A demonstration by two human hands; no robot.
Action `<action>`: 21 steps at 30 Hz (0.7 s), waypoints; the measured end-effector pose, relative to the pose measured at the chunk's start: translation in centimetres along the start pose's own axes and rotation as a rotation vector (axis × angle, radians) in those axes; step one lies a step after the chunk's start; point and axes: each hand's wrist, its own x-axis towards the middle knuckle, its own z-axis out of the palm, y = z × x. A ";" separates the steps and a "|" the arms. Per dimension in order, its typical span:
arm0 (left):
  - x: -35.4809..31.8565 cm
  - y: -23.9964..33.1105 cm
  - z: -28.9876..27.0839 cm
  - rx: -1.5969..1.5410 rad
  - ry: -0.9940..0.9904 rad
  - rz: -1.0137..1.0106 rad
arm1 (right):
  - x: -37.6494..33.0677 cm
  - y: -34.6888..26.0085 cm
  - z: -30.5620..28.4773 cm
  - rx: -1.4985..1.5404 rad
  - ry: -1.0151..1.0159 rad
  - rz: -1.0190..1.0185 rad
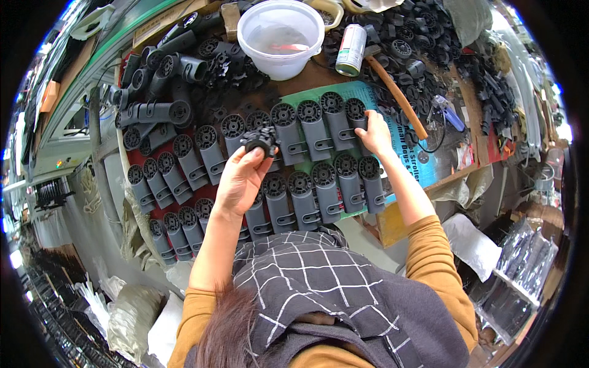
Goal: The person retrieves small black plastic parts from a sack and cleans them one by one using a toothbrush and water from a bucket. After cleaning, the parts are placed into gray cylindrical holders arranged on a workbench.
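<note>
My left hand (238,184) is closed around a clump of small black plastic pieces (262,138), raised over the rows. Its fingertips cover part of the clump. My right hand (376,138) grips the side of the last dark grey plastic tube (354,110) at the right end of the far row, thumb and fingers against it. Round spoked black ends top the tubes, which stand in two rows; a nearer-row tube (323,187) shows a slotted side tab. Part of the far row is hidden behind my left hand.
A white plastic tub (281,43) stands at the back, with a can (351,50) and a wooden-handled hammer (397,98) to its right. Loose grey tubes (153,113) pile up at left, black wheel-like parts (402,49) at back right. Blue-handled pliers (451,115) lie at right.
</note>
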 end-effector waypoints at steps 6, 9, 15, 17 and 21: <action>0.3 -1.2 1.6 0.098 -0.004 -0.092 | -3.4 -5.4 -3.1 0.483 0.349 -0.366; 0.1 -1.6 2.6 0.196 -0.030 -0.160 | -7.8 -9.6 -5.4 1.149 -0.243 -0.352; 0.5 -2.6 3.1 0.196 -0.016 -0.157 | -9.0 -10.5 -6.1 1.486 -0.317 -0.053; 0.6 -2.6 2.8 0.165 0.000 -0.138 | -8.3 -8.7 -5.1 1.428 -0.217 0.007; 0.4 -1.8 2.0 0.176 0.085 -0.104 | -1.9 -2.7 -2.7 0.779 0.251 0.185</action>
